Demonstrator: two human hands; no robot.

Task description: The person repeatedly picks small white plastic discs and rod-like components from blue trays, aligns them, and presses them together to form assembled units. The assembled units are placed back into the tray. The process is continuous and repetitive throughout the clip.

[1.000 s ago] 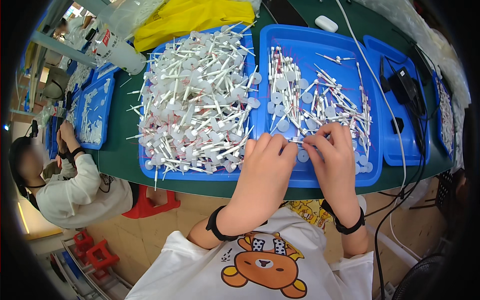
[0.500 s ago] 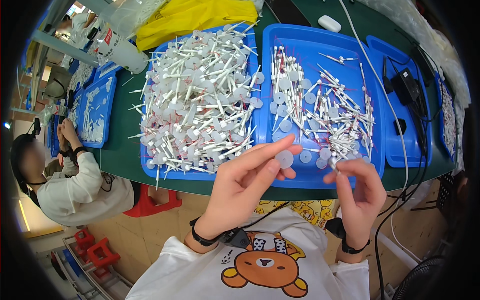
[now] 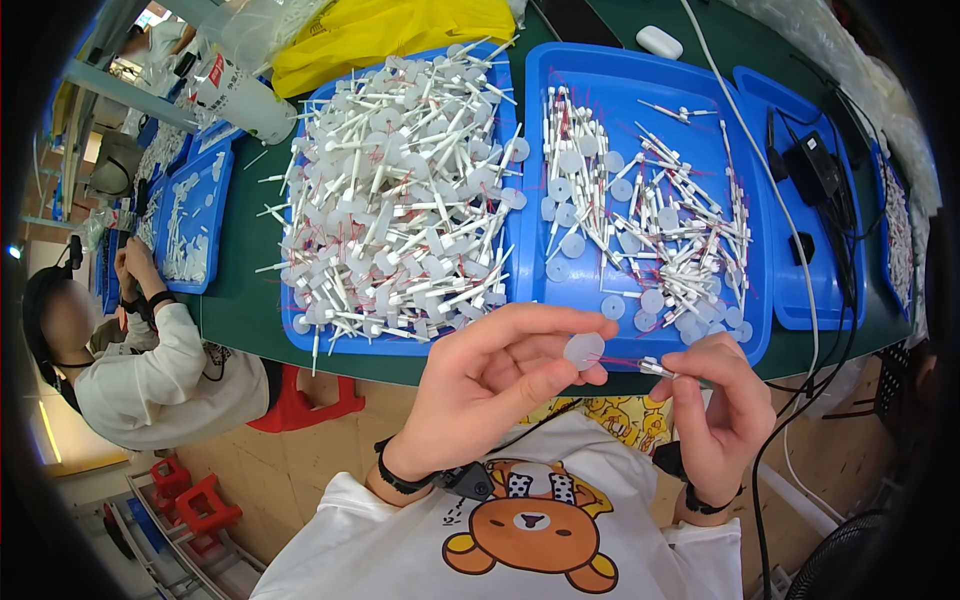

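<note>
**Distribution of colours and patterns**

Central tray [image 3: 655,75], plain blue, on a dark green tabletop [image 3: 248,235]. At the near edge of the central tray: disc [image 3: 583,351], frosted white; thread [image 3: 622,361], red; stick [image 3: 654,368], white. Left of it: heap [image 3: 400,200], white flecked with red; farther left, stool [image 3: 305,405], bright red. Beyond and left: bag [image 3: 390,40], yellow. Right: adapter [image 3: 812,168], black. Nearer side: shirt [image 3: 405,535], white, with an orange-brown bear print [image 3: 540,545]; cloth [image 3: 620,425], yellow, with a repeating cartoon pattern.

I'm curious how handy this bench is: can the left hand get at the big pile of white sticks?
Probably yes: the left hand is close to the pile of white sticks, with just its blue tray's rim between them. It holds a pale disc, so it would likely have to let go first.
</note>
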